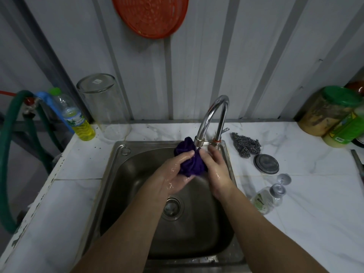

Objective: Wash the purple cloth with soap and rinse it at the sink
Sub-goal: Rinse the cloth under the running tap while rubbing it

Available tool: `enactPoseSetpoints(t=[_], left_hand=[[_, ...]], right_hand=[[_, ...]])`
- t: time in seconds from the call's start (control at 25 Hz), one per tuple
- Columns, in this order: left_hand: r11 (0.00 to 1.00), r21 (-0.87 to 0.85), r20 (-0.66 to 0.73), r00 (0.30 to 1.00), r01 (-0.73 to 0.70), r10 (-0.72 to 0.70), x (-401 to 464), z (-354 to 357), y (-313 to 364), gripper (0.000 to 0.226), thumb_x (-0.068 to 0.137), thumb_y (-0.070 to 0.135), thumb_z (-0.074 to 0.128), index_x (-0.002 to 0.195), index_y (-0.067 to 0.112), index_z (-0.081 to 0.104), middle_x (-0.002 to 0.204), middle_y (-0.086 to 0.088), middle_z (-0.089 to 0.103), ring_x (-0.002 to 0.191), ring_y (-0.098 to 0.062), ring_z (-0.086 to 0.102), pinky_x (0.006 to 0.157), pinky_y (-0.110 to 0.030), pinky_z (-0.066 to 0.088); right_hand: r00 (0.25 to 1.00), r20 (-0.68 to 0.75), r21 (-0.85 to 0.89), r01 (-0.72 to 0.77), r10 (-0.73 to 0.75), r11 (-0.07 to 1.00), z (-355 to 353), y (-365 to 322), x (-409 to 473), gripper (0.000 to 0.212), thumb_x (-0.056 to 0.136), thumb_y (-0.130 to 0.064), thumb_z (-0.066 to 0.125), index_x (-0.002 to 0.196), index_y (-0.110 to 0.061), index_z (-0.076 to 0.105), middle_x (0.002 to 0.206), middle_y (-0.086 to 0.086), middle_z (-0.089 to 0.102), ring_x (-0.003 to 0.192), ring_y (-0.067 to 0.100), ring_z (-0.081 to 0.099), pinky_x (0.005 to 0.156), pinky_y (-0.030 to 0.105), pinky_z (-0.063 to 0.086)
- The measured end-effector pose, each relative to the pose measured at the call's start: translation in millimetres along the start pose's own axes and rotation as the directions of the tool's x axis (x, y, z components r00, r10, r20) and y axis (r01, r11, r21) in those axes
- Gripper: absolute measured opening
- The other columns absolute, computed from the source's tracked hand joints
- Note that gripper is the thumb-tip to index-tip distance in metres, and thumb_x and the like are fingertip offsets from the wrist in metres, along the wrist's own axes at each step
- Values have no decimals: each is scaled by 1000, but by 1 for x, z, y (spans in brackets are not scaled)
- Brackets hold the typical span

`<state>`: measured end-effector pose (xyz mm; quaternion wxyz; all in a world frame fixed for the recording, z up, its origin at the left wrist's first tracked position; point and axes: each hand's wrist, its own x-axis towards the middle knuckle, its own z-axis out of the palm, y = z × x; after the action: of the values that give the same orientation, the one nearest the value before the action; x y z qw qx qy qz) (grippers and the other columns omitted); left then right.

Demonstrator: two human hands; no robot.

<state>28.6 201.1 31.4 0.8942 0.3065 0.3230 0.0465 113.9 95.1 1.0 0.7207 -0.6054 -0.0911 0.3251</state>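
The purple cloth [190, 160] is bunched up, wet, directly under the spout of the chrome tap [211, 117], above the steel sink [122, 174]. My left hand [173, 174] cups the cloth from below and the left, fingers curled round it. My right hand [216, 166] grips the cloth's right side, wet and shiny. A thin stream of water seems to fall from the spout onto the cloth. A clear soap pump bottle [266, 198] lies on the counter to the right of the sink.
A steel scourer [246, 144] and a round metal lid [266, 164] lie right of the tap. Jars with green lids [332, 111] stand at the far right. At the back left are an upturned glass jar [102, 105] and a bottle of yellow liquid [78, 117]. A green hose [7, 134] hangs at left.
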Motion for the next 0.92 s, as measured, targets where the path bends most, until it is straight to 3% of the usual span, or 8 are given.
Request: enactPoseSetpoints(t=[0.08, 0.16, 0.24, 0.32, 0.4, 0.52, 0.72, 0.92], left_hand=[[990, 116, 29, 996, 77, -81, -5, 3, 0, 23, 91, 16, 71, 110, 5, 69, 94, -14, 78, 89, -24, 71, 74, -31, 58], [963, 235, 61, 987, 131, -149, -9, 4, 4, 30, 83, 25, 76, 107, 8, 68, 90, -11, 74, 76, -19, 67, 57, -24, 54], [919, 368, 103, 976, 142, -192, -12, 3, 8, 28, 83, 21, 76, 108, 13, 66, 89, -9, 68, 66, -13, 61, 50, -19, 48], [835, 535, 76, 977, 127, -198, -12, 6, 10, 20, 88, 12, 75, 106, 16, 67, 85, -8, 66, 62, -11, 58, 49, -18, 43], [695, 711, -14, 991, 106, -136, -9, 9, 8, 24, 85, 10, 74, 108, 14, 68, 83, -11, 67, 60, -13, 58, 48, -21, 41], [446, 894, -83, 994, 44, 68, 0, 11, -1, 32, 70, 12, 69, 102, 8, 68, 79, -20, 73, 62, -28, 69, 54, -32, 54], [-106, 994, 27, 935, 11, 354, 7, 13, -17, 40, 80, 23, 74, 116, 11, 64, 104, -11, 74, 95, -30, 72, 75, -31, 57], [-40, 999, 17, 879, 3, 477, 7, 6, -32, 46, 79, 24, 79, 117, 9, 57, 105, -8, 72, 92, -26, 70, 78, -35, 58]], right_hand=[[975, 151, 137, -187, 166, 973, 1, 2, 8, 81, 70, -51, 86, 136, -13, 58, 132, 20, 66, 122, 37, 64, 108, 54, 48], [948, 240, 168, -252, 209, 953, 1, -4, 9, 89, 62, -50, 90, 132, -6, 59, 126, 24, 67, 118, 41, 64, 102, 52, 53], [931, 295, 179, -274, 214, 945, 2, -12, 8, 80, 61, -40, 93, 126, -5, 62, 118, 23, 68, 111, 40, 66, 96, 51, 55], [937, 282, 166, -258, 205, 952, 4, -17, 7, 49, 73, -25, 87, 112, -5, 65, 105, 20, 72, 99, 35, 69, 96, 52, 54], [961, 201, 171, -225, 189, 959, 8, -23, 5, 10, 88, -8, 72, 95, -11, 65, 88, 12, 73, 83, 27, 70, 86, 45, 58], [979, 116, 95, -179, 167, 979, 19, -26, 7, 9, 90, 0, 68, 89, -8, 64, 74, 10, 72, 70, 24, 70, 67, 36, 62], [959, -206, -100, -217, 193, 971, 31, -13, 17, 9, 91, 0, 62, 96, -5, 65, 76, 12, 67, 72, 26, 66, 68, 36, 57], [956, -245, -195, -210, 159, 958, 30, -10, 20, 6, 92, -15, 67, 89, -16, 62, 86, 9, 68, 79, 23, 66, 82, 40, 59]])
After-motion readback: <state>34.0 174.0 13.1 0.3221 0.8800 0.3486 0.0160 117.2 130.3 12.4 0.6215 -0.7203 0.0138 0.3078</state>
